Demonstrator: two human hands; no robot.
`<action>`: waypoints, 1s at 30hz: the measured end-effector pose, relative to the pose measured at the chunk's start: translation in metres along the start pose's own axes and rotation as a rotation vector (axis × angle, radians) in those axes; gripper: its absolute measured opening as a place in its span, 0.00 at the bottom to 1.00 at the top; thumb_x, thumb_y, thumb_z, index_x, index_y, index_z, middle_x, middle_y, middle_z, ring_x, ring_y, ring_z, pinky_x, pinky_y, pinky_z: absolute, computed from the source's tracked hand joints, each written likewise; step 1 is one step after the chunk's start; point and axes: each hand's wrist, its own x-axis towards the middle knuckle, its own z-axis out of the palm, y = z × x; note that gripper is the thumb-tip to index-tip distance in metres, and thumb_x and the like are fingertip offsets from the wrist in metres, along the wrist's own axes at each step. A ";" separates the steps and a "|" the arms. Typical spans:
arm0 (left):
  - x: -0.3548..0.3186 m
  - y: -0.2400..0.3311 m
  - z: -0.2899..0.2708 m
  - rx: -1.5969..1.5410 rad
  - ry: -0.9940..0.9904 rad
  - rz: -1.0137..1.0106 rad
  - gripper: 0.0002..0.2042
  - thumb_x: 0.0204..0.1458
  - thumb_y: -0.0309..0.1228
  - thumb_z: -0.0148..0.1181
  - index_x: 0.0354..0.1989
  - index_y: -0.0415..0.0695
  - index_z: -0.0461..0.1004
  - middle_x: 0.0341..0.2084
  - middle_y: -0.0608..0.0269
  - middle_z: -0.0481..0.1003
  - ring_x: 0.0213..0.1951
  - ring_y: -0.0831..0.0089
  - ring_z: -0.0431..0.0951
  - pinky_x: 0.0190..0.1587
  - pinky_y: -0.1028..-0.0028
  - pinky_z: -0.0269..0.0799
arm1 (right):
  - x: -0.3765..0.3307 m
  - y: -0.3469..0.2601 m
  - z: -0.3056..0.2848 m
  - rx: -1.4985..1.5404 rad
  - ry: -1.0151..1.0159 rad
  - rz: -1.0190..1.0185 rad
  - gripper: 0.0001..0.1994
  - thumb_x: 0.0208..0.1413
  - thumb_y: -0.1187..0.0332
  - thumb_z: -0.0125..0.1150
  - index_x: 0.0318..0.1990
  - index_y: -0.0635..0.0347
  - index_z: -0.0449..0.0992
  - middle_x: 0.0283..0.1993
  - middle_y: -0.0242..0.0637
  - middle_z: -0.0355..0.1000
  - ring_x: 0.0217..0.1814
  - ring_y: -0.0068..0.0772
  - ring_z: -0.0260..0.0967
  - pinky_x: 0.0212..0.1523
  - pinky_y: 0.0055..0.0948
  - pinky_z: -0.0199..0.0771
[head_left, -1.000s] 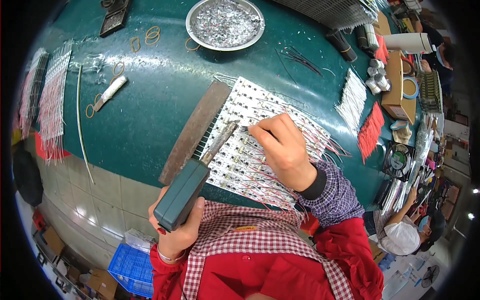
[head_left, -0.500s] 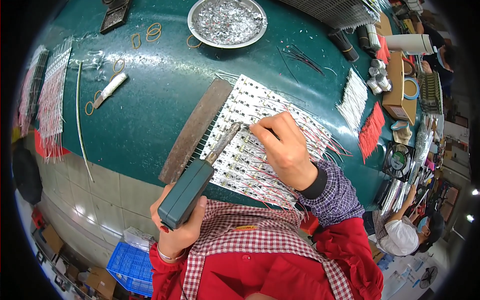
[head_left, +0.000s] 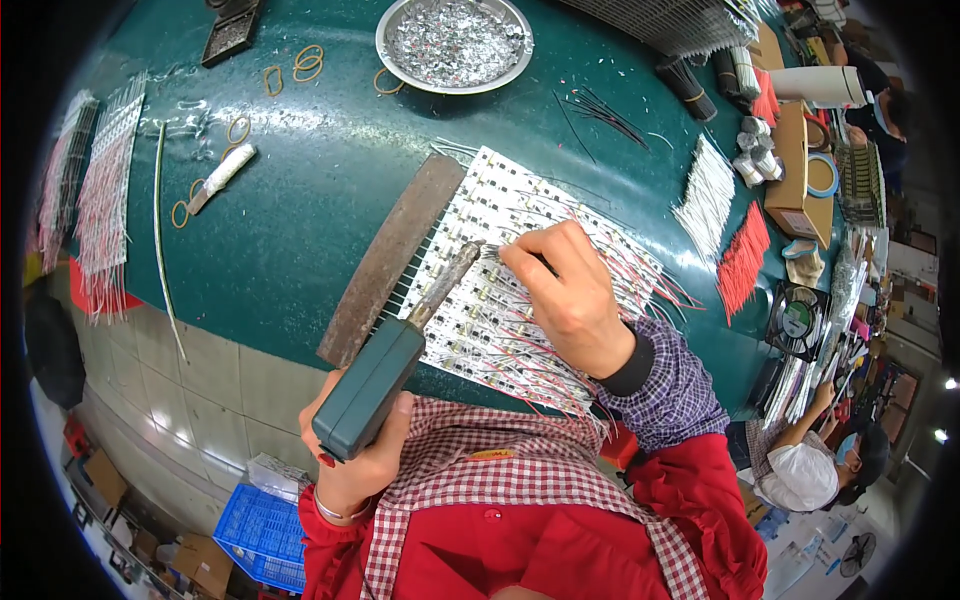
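Our right hand [head_left: 572, 290], nearer the white board sheet [head_left: 480, 318], pinches dark wires [head_left: 491, 256] — the soldering iron [head_left: 370, 385], clasped in our left hand [head_left: 360, 480], slants from lower left toward those fingertips [head_left: 512, 257].

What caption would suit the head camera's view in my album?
Left hand holding a green soldering iron over a white circuit-board panel, right hand pinching thin dark wires beside the tip.

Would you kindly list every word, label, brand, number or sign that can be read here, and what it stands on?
None can be read surely.
Yellow label on the checked apron: marks too small.
Round green-and-white label on the black square item: too small.
White circuit boards: any print is too small.
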 end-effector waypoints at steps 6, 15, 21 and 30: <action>-0.007 -0.006 -0.001 -0.014 0.063 0.020 0.11 0.43 0.19 0.67 0.37 0.33 0.80 0.28 0.53 0.78 0.25 0.68 0.79 0.27 0.74 0.73 | 0.000 -0.002 -0.001 -0.017 0.007 -0.008 0.20 0.33 0.86 0.59 0.40 0.66 0.77 0.36 0.40 0.70 0.36 0.41 0.67 0.34 0.34 0.70; -0.010 -0.004 -0.004 0.027 0.078 0.042 0.12 0.42 0.19 0.68 0.38 0.34 0.80 0.30 0.53 0.79 0.26 0.68 0.79 0.29 0.74 0.73 | 0.000 -0.008 -0.006 -0.032 -0.011 -0.073 0.16 0.39 0.78 0.59 0.41 0.66 0.75 0.39 0.39 0.69 0.39 0.38 0.67 0.36 0.32 0.71; -0.014 -0.003 -0.008 0.049 0.009 0.010 0.12 0.43 0.19 0.68 0.38 0.33 0.80 0.31 0.52 0.79 0.28 0.67 0.80 0.30 0.73 0.74 | -0.003 -0.008 -0.003 -0.016 -0.039 -0.058 0.16 0.39 0.78 0.59 0.41 0.67 0.75 0.38 0.39 0.70 0.39 0.38 0.67 0.35 0.32 0.71; -0.012 0.003 -0.008 0.083 -0.042 -0.001 0.11 0.44 0.19 0.67 0.38 0.34 0.79 0.31 0.53 0.78 0.28 0.66 0.80 0.31 0.73 0.73 | -0.004 -0.007 0.000 -0.027 -0.043 -0.066 0.16 0.39 0.78 0.60 0.41 0.67 0.76 0.38 0.39 0.70 0.38 0.37 0.67 0.34 0.31 0.71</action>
